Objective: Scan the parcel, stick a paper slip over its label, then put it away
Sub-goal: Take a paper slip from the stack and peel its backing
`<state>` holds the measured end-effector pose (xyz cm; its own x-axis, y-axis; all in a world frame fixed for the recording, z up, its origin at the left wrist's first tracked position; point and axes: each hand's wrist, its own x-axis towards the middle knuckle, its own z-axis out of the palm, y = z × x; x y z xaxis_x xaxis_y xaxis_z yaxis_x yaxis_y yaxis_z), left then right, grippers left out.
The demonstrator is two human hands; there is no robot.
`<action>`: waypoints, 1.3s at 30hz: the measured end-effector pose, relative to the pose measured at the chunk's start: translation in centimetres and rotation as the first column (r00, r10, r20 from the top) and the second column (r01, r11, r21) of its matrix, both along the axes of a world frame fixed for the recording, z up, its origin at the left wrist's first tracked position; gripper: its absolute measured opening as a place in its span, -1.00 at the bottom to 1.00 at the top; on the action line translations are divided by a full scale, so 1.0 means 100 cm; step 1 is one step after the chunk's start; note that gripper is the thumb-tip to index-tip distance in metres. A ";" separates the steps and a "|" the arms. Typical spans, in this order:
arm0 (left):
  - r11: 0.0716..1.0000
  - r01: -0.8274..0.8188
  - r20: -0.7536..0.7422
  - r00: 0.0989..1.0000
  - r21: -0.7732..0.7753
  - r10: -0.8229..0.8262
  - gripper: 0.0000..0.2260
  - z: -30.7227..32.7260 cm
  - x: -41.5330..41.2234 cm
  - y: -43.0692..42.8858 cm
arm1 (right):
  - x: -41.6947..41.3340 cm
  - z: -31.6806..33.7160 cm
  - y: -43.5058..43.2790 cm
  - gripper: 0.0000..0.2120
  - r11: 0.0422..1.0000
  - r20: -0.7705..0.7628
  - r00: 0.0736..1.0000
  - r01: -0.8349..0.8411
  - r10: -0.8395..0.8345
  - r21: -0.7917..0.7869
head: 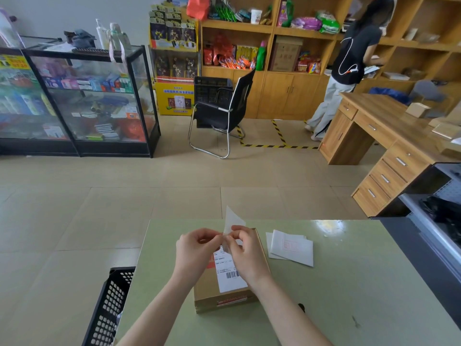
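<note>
A brown cardboard parcel [224, 299] lies on the green table [349, 283], its white shipping label [229, 277] with a barcode facing up. Both hands hover just above the parcel's far end. My left hand [197, 248] and my right hand [245, 253] pinch a small white paper slip [233, 219] between their fingertips; the slip stands upright and part of it curls down behind my right fingers. The far half of the label is hidden by my hands.
Loose white paper sheets [291, 247] lie on the table right of the parcel. A black perforated basket [109, 308] stands at the table's left edge. A dark counter [424, 236] adjoins at right. A person [349, 66] stands at far shelves beyond a wooden desk [389, 136] and black chair [224, 108].
</note>
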<state>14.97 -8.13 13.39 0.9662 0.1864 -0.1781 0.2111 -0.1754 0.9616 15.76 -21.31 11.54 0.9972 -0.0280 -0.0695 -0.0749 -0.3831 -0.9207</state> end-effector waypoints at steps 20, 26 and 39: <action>0.994 0.060 0.101 0.993 0.089 -0.069 -0.78 -0.006 0.001 0.001 | 0.002 0.000 -0.003 -0.75 0.998 0.100 0.995 0.010 -0.015 0.055; 0.992 0.105 0.142 0.983 0.076 -0.115 -0.76 -0.011 -0.002 0.001 | 0.004 -0.004 -0.003 -0.97 0.998 0.238 0.971 0.047 -0.034 -0.047; 0.971 0.239 0.187 0.953 0.029 -0.240 -0.56 -0.017 -0.007 -0.004 | 0.004 -0.007 -0.003 -0.78 0.994 0.195 0.978 0.083 -0.069 -0.068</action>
<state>14.31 -8.56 11.65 0.9985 -0.0540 0.0116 -0.0224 -0.2044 0.9786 16.16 -21.57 10.80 0.9865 -0.1021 0.1280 0.0686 -0.4517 -0.8895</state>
